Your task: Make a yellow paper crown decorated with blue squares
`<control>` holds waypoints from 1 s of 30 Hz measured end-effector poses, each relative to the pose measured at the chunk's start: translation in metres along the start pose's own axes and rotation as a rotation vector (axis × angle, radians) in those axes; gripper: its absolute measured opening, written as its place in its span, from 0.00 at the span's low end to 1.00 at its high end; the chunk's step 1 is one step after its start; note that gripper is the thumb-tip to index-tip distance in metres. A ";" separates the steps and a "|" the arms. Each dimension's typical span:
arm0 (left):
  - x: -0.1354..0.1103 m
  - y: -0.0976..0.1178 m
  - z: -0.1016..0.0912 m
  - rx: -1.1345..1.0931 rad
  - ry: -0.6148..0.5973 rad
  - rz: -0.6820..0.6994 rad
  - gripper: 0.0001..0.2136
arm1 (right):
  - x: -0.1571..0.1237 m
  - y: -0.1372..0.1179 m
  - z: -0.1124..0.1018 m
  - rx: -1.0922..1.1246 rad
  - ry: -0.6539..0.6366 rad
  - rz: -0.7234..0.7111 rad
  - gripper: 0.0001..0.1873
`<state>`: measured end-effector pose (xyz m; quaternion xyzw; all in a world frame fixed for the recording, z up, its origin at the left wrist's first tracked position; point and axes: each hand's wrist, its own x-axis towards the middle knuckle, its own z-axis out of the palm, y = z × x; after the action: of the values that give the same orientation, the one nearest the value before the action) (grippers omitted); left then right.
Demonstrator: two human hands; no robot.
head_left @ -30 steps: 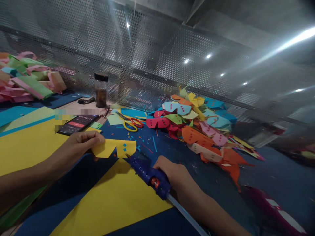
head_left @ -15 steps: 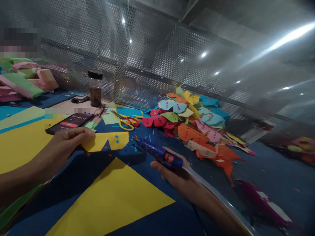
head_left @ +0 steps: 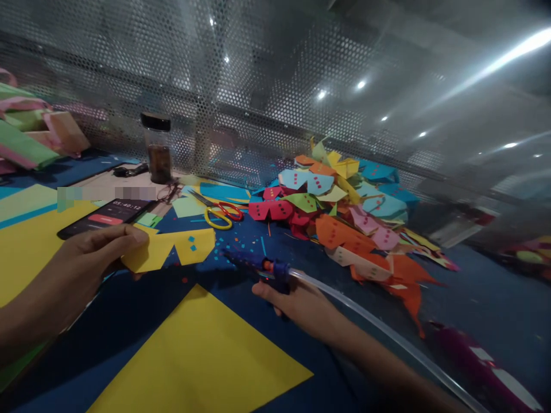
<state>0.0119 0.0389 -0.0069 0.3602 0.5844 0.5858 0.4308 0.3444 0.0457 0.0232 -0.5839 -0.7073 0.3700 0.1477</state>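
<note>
Pinched by its left end in my left hand [head_left: 101, 252] is a cut yellow paper piece [head_left: 191, 248], notched along its lower edge, with small blue squares on its right part. My right hand [head_left: 297, 307] is closed around a blue hot glue gun [head_left: 258, 267], a long clear glue stick [head_left: 365, 312] running out of its back. The gun's nozzle points left, a short way off the paper's right end and not touching it. Below both hands a large yellow paper sheet [head_left: 202, 355] lies on the dark blue table [head_left: 275, 335].
Scissors [head_left: 218, 215] with red and yellow handles lie beyond the paper, among small paper scraps. A phone [head_left: 105, 217], a lidded jar [head_left: 158, 149] and folded pastel paper [head_left: 34, 126] are at left. Colourful folded paper shapes [head_left: 344, 212] pile up at right, near a purple tool [head_left: 482, 361].
The glue gun has turned and shifted slightly left and down, so its glue stick shows more. My left hand and the yellow paper piece have shifted left. The camera view has moved a little.
</note>
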 end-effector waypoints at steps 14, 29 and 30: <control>0.008 -0.011 -0.006 0.057 0.026 -0.014 0.14 | 0.016 -0.004 0.002 -0.067 -0.026 -0.126 0.16; 0.010 -0.011 -0.007 0.068 -0.004 0.025 0.13 | 0.016 -0.017 0.000 -0.160 -0.036 -0.073 0.15; 0.010 -0.011 -0.006 0.071 -0.001 0.023 0.13 | 0.016 -0.017 0.000 -0.164 -0.031 -0.069 0.15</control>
<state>0.0036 0.0449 -0.0190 0.3822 0.6003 0.5694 0.4114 0.3277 0.0598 0.0310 -0.5635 -0.7571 0.3148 0.1011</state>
